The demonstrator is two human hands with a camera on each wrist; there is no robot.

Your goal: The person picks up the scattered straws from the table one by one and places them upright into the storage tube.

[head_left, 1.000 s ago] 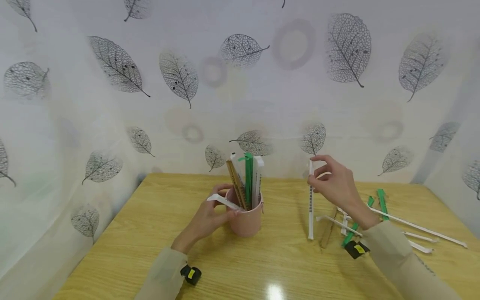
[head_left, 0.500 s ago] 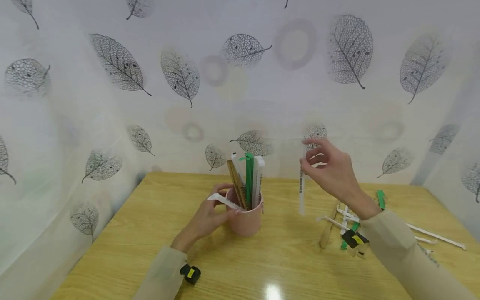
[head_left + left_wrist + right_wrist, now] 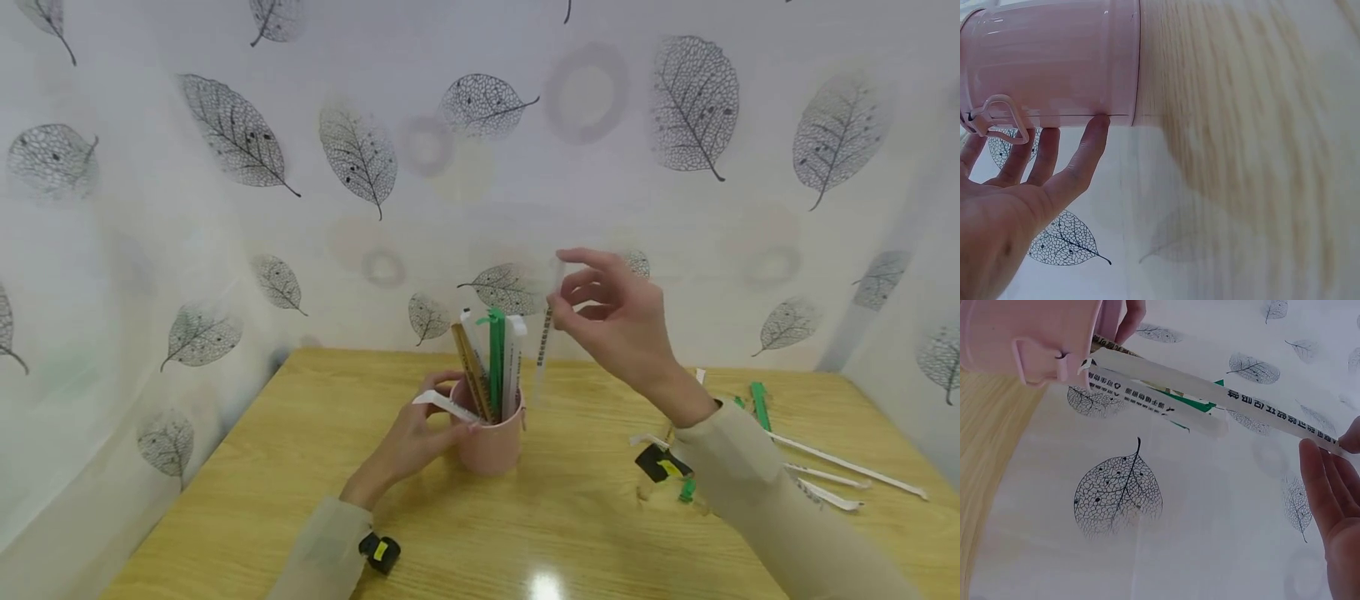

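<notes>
A small pink pail (image 3: 489,450) with wire ear handles stands upright on the table. My left hand (image 3: 411,440) holds it from the left, thumb at the rim; in the left wrist view, fingertips touch the wall of the pail (image 3: 1054,62). Inside lean brown, white and green wrapped straws (image 3: 497,358), and one white straw (image 3: 450,405) tilts out over the left rim. Right of and above the pail, my right hand (image 3: 618,321) pinches a white paper-wrapped straw (image 3: 545,337) by its upper end. In the right wrist view, this straw (image 3: 1229,394) points toward the pail's mouth.
Loose wrapped straws, white ones (image 3: 847,462) and green ones (image 3: 761,405), lie on the right of the wooden table (image 3: 315,467), partly behind my right forearm. A leaf-patterned cloth (image 3: 480,200) hangs behind the table's back edge.
My right hand has lifted the white straw and carried it left, from above the loose straws to beside the pail. The left hand and the pail stay in place.
</notes>
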